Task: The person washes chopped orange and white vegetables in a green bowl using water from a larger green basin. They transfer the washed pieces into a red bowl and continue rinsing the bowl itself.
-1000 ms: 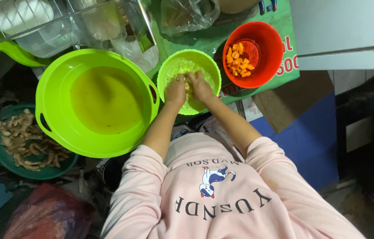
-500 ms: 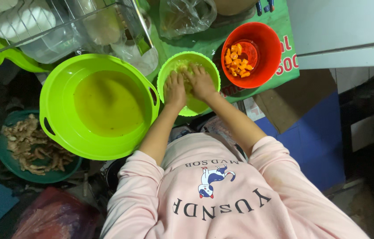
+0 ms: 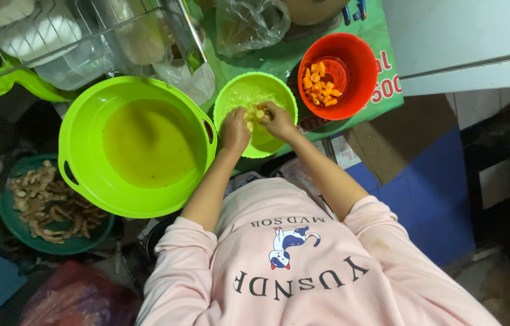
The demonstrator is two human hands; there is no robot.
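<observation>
Pale yellow pieces sit inside the small green bowl, held between both hands. Left hand and right hand each have their grip clenched on the pieces. Just left stands a large green basin of yellowish liquid; right, a red bowl with orange chunks.

Both hands have lifted pale pieces above the small green bowl.
</observation>
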